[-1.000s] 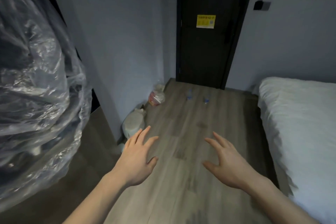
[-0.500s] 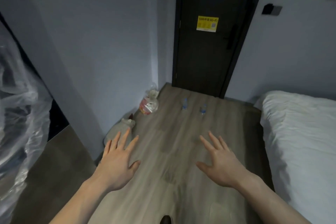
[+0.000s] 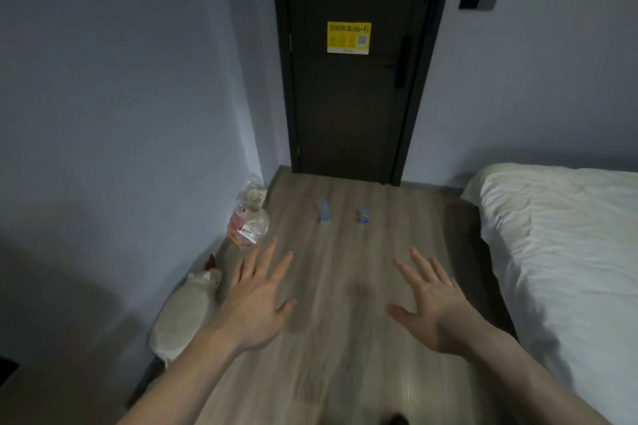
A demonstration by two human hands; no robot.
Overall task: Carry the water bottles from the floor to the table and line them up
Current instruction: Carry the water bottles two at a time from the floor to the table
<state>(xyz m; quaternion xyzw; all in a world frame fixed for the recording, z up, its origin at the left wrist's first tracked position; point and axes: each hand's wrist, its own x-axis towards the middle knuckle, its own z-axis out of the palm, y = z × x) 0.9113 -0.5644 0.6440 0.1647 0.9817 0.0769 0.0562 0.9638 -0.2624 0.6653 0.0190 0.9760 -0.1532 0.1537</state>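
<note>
A: What sits nearest, low in the frame?

B: The two hands; the left hand (image 3: 257, 303) at lower centre-left and the right hand (image 3: 433, 307) at lower centre-right, both palm-down with fingers spread wide, holding nothing, above the wooden floor (image 3: 331, 373).

A: And beside them?

B: At the lower left a white bag (image 3: 183, 314) lies against the wall; further up a clear plastic bag (image 3: 250, 221) with red-and-white contents stands in the corner; the white bed (image 3: 559, 252) fills the right side.

A: Where are the bottles?

B: Two small water bottles with blue labels stand upright on the floor at mid-frame, well beyond the fingertips; the left bottle (image 3: 324, 211) and the right bottle (image 3: 363, 215) apart from each other; behind them the dark door (image 3: 348, 107) carries a yellow Wi-Fi sign (image 3: 348, 37).
</note>
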